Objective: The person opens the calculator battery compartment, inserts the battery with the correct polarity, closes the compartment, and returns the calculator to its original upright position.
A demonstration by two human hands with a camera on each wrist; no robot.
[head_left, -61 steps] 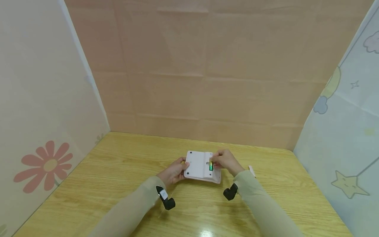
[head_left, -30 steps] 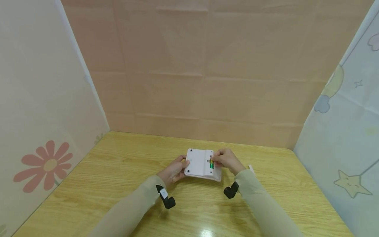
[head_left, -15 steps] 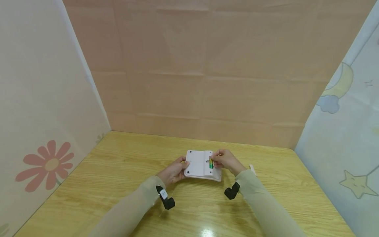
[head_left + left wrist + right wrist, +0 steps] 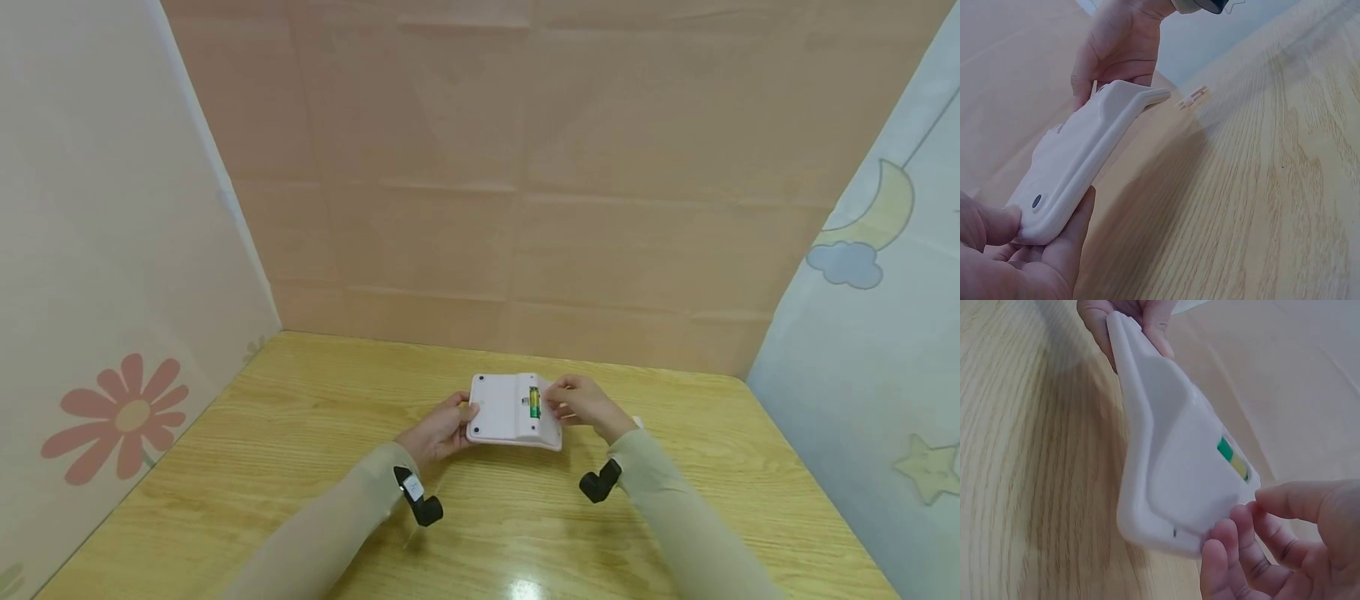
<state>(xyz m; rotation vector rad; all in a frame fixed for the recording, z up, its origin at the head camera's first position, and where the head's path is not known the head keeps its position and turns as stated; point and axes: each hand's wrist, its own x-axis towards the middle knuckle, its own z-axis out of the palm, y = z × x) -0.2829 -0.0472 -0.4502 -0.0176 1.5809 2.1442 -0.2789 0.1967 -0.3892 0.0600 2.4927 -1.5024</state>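
Note:
A pale pink calculator [image 4: 495, 407] is held back side up above the table, tilted. My left hand [image 4: 442, 429] grips its left edge, thumb on the back and fingers underneath, as the left wrist view shows. A green and gold battery [image 4: 535, 402] lies in the open compartment near the right side of the back. My right hand [image 4: 585, 404] is at the calculator's right edge. In the right wrist view its thumb and loosely bent fingers [image 4: 1225, 534] are right at the edge, beside the battery slot, with no separate object between them.
A small pale battery cover [image 4: 1192, 98] lies on the wooden table [image 4: 300, 433], mostly hidden behind the right wrist in the head view. A tan sheet [image 4: 487, 208] hangs at the back. Printed side panels stand left and right.
My right hand has come off the battery and moved slightly right to the calculator's edge, leaving the whole battery in sight. The left hand keeps its grip; the calculator is raised a little.

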